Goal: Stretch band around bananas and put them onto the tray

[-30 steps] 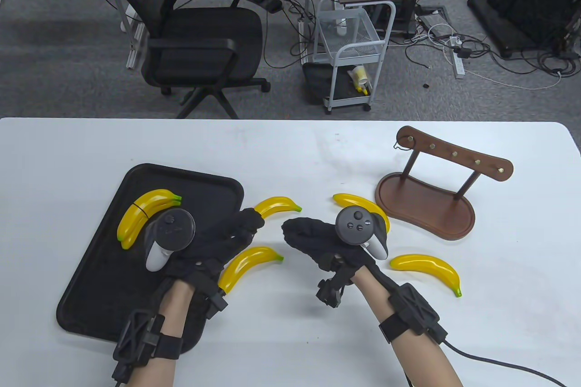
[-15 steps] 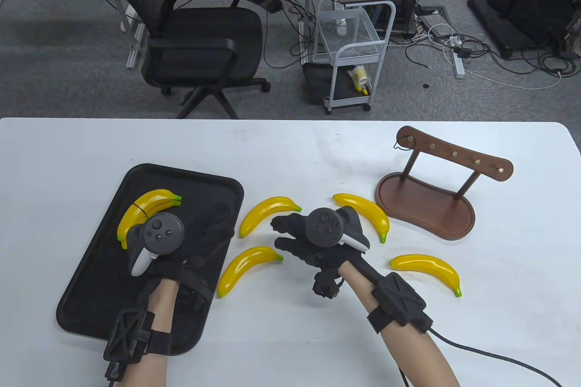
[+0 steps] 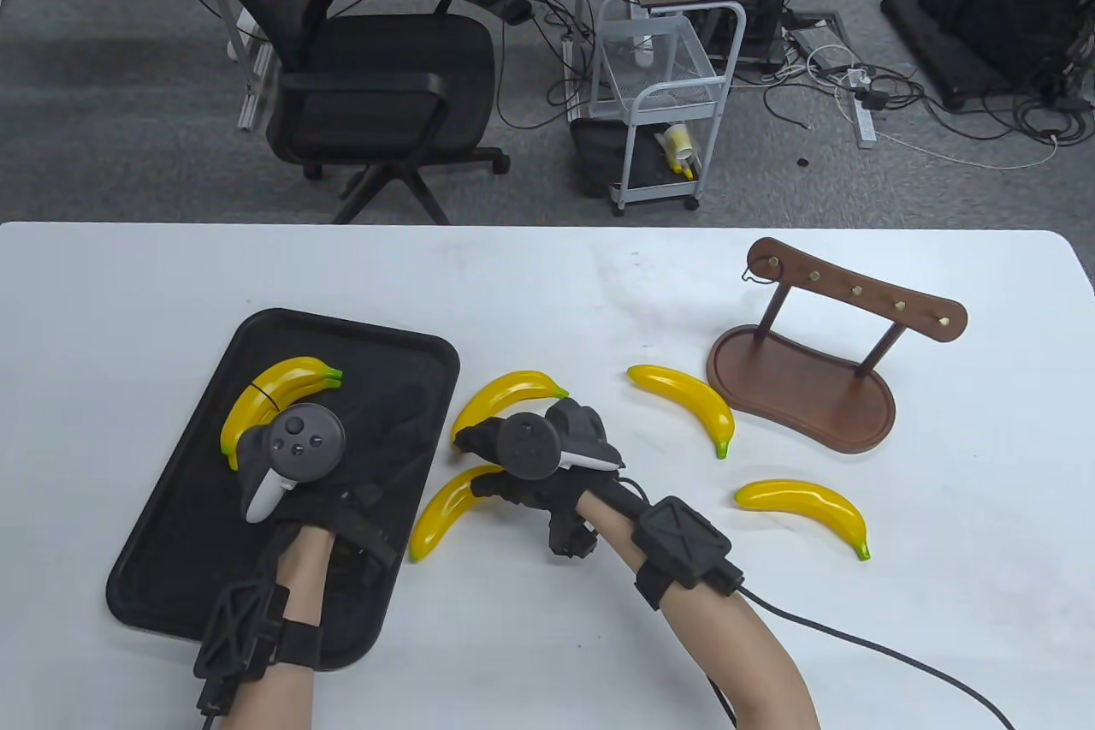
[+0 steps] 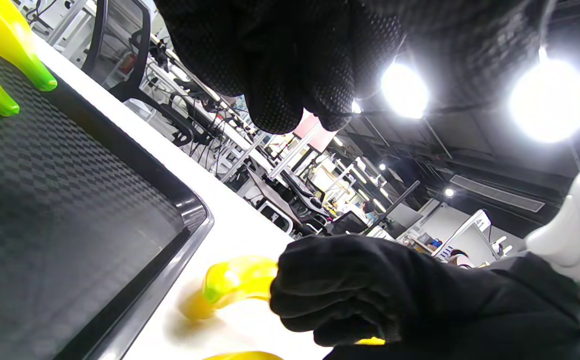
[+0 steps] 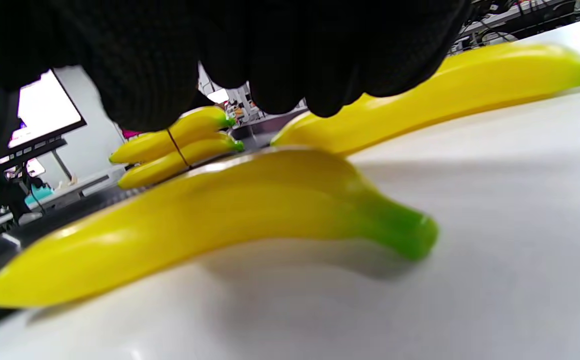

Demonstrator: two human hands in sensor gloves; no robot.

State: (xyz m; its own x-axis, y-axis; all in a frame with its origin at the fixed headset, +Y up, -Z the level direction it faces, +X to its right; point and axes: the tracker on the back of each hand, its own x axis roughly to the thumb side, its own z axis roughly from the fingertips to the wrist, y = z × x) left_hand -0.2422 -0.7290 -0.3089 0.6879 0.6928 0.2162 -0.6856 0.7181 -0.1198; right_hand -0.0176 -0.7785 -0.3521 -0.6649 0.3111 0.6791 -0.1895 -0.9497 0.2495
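While one banded pair of bananas (image 3: 278, 399) already lies on the black tray (image 3: 171, 525), four loose bananas wait on the table. Your right hand (image 3: 522, 465) seems to curl over the two nearest (image 3: 505, 396); your left hand (image 3: 342, 456) rests relaxed, empty.

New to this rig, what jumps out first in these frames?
Yellow bananas on a white table: a banded pair on the black tray at left, four loose ones to its right. The right hand reaches over the two loose bananas nearest the tray; the left hand rests over the tray. A wooden stand sits far right.
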